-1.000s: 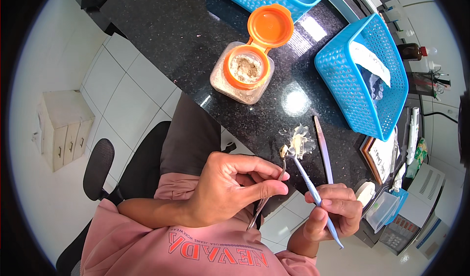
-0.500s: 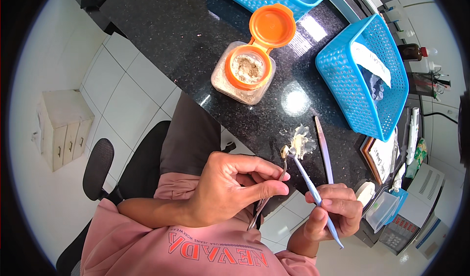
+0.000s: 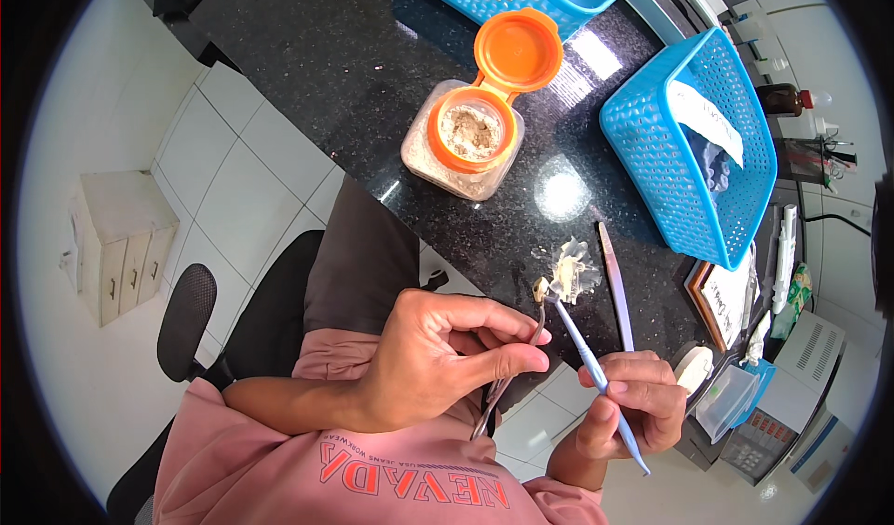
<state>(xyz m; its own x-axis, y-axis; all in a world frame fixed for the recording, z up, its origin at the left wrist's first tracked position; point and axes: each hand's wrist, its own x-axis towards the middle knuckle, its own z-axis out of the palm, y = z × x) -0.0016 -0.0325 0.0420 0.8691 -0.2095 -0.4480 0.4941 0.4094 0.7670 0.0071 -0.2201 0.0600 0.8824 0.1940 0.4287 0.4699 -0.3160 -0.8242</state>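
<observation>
My left hand point(image 3: 470, 357) pinches a slim metal instrument point(image 3: 541, 316) between thumb and fingertips. Its small tip carries something cream-coloured, and the shank runs down behind my hand. In my right hand point(image 3: 638, 404) is a thin light-blue stick tool point(image 3: 585, 350), gripped like a pen. The blue tool's tip is close beside the metal tip; whether they touch I cannot tell. Just beyond both tips, a smear of cream paste point(image 3: 572, 272) lies on the black speckled counter point(image 3: 326, 59). A second slender tool point(image 3: 615, 283), bluish-purple with a flat end, rests right of the paste.
An uncapped clear jar point(image 3: 480, 185) of pale powder has its orange lid point(image 3: 518, 50) flipped back. Blue perforated baskets point(image 3: 652, 134) stand at the right and far side. A round white piece point(image 3: 694, 369) sits beyond my right hand. An office chair point(image 3: 270, 311) is at left.
The blue tool has shifted very slightly near the metal tip, along with my right hand. My left hand and the metal instrument look still.
</observation>
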